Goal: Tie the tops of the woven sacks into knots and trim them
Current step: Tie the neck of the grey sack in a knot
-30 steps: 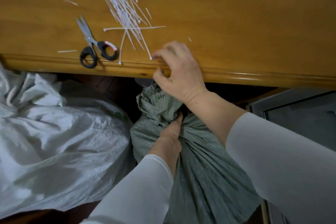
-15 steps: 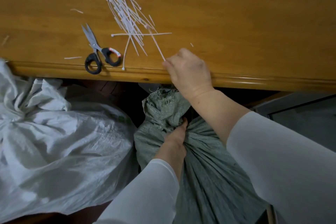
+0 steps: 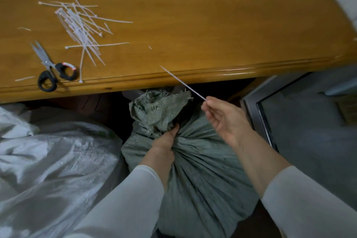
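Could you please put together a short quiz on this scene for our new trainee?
1. True or false: the scissors lie on the table.
2. What does the right hand pinch? A) the scissors B) a cable tie C) a sack corner.
3. Fill in: the left hand grips the gathered neck of the ____.
Key: 1 true; 2 B; 3 green sack.

A yellow-brown wooden bench (image 3: 212, 15) is stretching across the top of the view, its moulded edge running along the near side. A grey, metal-framed panel (image 3: 309, 131) is standing below its right end.
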Demonstrator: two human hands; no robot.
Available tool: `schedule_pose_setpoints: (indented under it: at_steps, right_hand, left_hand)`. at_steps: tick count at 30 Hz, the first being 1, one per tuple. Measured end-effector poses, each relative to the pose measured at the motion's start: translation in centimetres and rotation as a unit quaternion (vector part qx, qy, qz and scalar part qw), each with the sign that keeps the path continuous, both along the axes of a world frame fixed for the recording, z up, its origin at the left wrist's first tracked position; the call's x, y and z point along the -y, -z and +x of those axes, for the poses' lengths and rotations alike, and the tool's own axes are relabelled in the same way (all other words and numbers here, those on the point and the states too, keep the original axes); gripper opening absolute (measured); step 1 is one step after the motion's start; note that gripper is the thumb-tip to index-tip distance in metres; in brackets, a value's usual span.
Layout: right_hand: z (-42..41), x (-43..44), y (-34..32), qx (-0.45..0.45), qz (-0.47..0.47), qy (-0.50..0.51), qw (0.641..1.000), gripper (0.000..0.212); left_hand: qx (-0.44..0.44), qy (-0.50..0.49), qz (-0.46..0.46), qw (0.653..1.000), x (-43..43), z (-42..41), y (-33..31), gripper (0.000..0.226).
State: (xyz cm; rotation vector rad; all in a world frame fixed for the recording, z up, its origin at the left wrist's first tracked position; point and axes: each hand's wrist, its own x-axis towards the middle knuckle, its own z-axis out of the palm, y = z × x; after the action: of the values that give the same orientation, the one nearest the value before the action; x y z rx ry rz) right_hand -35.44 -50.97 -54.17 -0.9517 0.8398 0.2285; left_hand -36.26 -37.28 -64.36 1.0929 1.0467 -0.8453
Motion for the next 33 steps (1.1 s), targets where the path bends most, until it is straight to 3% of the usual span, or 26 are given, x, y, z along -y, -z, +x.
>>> schedule_pose_setpoints:
  at_steps: [4, 7, 10, 12, 14, 16, 17, 20, 22, 23, 25, 28, 31, 33]
  right_hand:
    - [-3.6, 2.8, 2.9, -0.024, 0.065, 0.124, 0.990, 0.025]
    - [-5.0, 4.3, 4.8, -0.070, 0.025, 0.200, 0.977, 0.028]
    - [-5.3, 4.9, 5.5, -0.102, -0.129, 0.119, 0.979, 0.023]
    - [-4.8, 5.1, 5.8, -0.100, -0.236, 0.034, 0.966, 0.017]
    - [-4.2, 5.4, 5.6, -0.076, -0.253, -0.026, 0.964, 0.013]
    - [-3.8, 5.8, 5.3, -0.016, -0.299, -0.109, 0.948, 0.014]
    - [-3.6, 5.8, 5.3, 0.014, -0.327, -0.157, 0.932, 0.017]
    - [-3.1, 5.6, 5.0, 0.056, -0.369, -0.290, 0.881, 0.026]
    - [-2.6, 5.2, 5.4, 0.081, -0.395, -0.334, 0.852, 0.026]
    - [-2.4, 5.1, 5.8, 0.095, -0.404, -0.345, 0.842, 0.026]
    - [-2.2, 4.8, 6.5, 0.095, -0.410, -0.372, 0.827, 0.022]
    - [-2.0, 4.3, 7.2, 0.073, -0.434, -0.394, 0.807, 0.015]
    - [-2.1, 4.2, 7.3, 0.057, -0.432, -0.424, 0.794, 0.020]
    - [-2.2, 3.7, 6.9, 0.055, -0.391, -0.471, 0.789, 0.023]
  left_hand:
    - [0.011, 0.002, 0.011, 1.000, 1.1, -1.6, -0.7, 0.067]
    - [0.067, -0.002, 0.091, 0.994, 2.0, -2.8, -0.5, 0.065]
    - [0.125, -0.026, 0.057, 0.990, 2.7, -3.7, -1.4, 0.046]
    - [0.173, 0.063, 0.120, 0.976, 2.8, -4.5, -1.5, 0.058]
    - [0.249, 0.261, 0.254, 0.898, 2.3, -5.4, -1.7, 0.030]
    - [0.315, 0.372, 0.358, 0.797, 1.7, -5.9, -1.1, 0.011]
    - [0.350, 0.408, 0.387, 0.749, 1.6, -6.0, -0.8, 0.010]
    - [0.451, 0.500, 0.495, 0.548, 1.3, -6.0, 0.5, 0.015]
    - [0.494, 0.498, 0.532, 0.474, 1.3, -6.1, 1.2, 0.014]
    - [0.517, 0.491, 0.534, 0.454, 1.4, -6.2, 1.0, 0.018]
    - [0.553, 0.477, 0.516, 0.448, 1.4, -6.4, 1.0, 0.032]
    - [0.589, 0.481, 0.488, 0.429, 1.0, -6.1, 0.9, 0.033]
    - [0.610, 0.497, 0.449, 0.424, 0.6, -6.1, 1.2, 0.026]
    - [0.609, 0.493, 0.433, 0.445, 0.5, -6.1, 1.5, 0.028]
